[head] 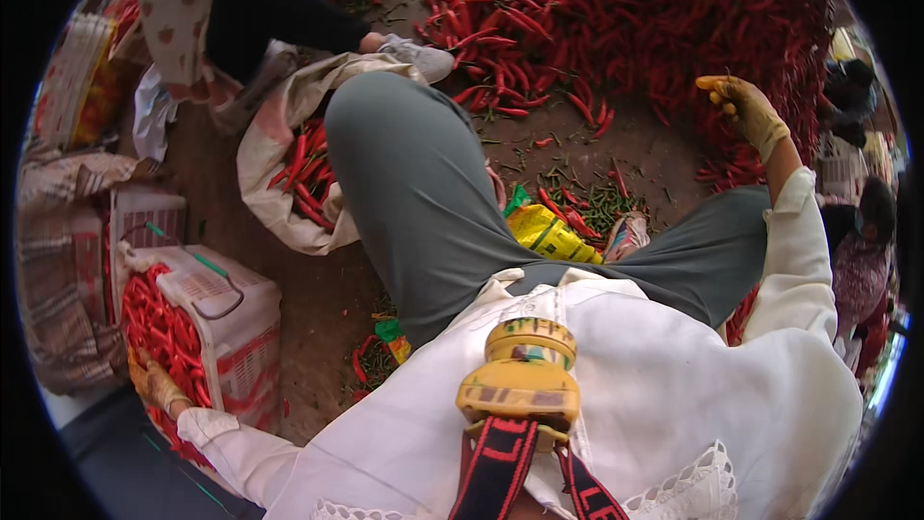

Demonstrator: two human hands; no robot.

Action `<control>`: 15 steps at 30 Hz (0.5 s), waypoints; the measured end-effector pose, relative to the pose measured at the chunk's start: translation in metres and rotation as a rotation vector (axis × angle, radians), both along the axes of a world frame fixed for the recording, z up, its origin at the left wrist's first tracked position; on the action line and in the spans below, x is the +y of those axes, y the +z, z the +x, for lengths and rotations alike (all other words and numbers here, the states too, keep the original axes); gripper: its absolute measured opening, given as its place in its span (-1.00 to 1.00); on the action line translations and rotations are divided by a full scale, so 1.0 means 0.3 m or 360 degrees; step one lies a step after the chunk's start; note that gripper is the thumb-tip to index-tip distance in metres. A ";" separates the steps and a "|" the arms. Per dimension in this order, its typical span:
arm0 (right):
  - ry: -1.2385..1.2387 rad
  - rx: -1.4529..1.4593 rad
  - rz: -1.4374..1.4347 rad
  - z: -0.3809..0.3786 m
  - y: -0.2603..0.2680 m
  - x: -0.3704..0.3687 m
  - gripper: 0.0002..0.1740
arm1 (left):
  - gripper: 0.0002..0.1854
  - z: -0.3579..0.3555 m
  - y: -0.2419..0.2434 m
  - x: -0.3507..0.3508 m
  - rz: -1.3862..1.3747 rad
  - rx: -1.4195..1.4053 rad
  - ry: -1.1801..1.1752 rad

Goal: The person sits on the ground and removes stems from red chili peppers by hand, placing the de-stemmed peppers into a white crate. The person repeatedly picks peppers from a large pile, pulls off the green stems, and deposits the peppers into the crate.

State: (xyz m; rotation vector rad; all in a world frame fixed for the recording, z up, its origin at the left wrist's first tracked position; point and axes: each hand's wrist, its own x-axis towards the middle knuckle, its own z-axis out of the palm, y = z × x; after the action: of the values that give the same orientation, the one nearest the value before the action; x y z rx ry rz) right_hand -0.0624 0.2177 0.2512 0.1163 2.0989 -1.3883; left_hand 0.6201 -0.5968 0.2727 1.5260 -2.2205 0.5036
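Note:
My left hand (151, 381), in a yellowish glove, rests at the near edge of a white plastic crate (242, 318) heaped with red chili peppers (162, 325); whether it grips any pepper cannot be made out. Away at the right, my right hand (740, 107), gloved alike, is raised over the large pile of red chili peppers (613, 22), its index finger stretched out and the other fingers curled. No pepper shows in it. Between my legs, a yellow and green plastic bag (552, 232) lies beside loose green stems (603, 209) and a few red peppers.
A pale woven sack (253, 170) holding red peppers stands left of my knee. Beyond it sits a person in black trousers (278, 14), one shoe at the pile's edge. More crates (148, 209) and a plaid cloth (58, 260) are at the far left. Other people are at the right rim.

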 end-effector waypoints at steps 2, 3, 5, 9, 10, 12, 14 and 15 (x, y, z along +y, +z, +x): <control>-0.0186 0.0032 0.0077 -0.015 0.091 0.091 -0.68 | -0.55 -0.252 0.082 0.036 0.0196 0.0212 -0.0582; -0.0286 0.0096 0.0123 -0.018 0.119 0.124 -0.60 | -0.56 -0.388 0.121 0.072 0.0263 0.0320 -0.0785; -0.0215 0.0159 0.0312 -0.022 0.159 0.182 -0.59 | -0.57 -0.692 0.169 0.190 0.0554 0.0536 -0.1159; -0.0162 0.0195 0.0463 -0.015 0.097 0.299 -0.67 | -0.58 -1.254 0.271 0.659 0.0892 0.0549 -0.1957; -0.0136 0.0154 0.0549 -0.010 0.056 0.345 -0.70 | -0.60 -1.376 0.282 0.805 0.0936 0.0505 -0.2031; -0.0083 0.0105 0.0596 -0.010 -0.053 0.446 -0.73 | -0.63 -1.576 0.276 1.089 0.1060 0.0365 -0.2289; 0.0085 -0.0077 0.0676 -0.021 -0.193 0.551 -0.75 | -0.65 -1.725 0.211 1.351 0.1389 0.0256 -0.2521; 0.0173 -0.0134 0.0776 -0.031 -0.270 0.599 -0.73 | -0.65 -1.792 0.160 1.468 0.1646 0.0214 -0.2573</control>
State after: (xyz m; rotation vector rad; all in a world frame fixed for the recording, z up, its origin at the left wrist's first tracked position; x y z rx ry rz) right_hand -0.0717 0.3973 0.1702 0.2484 2.2929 -0.7737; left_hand 0.0825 -0.1563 0.3207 -0.4191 -2.7471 -1.2711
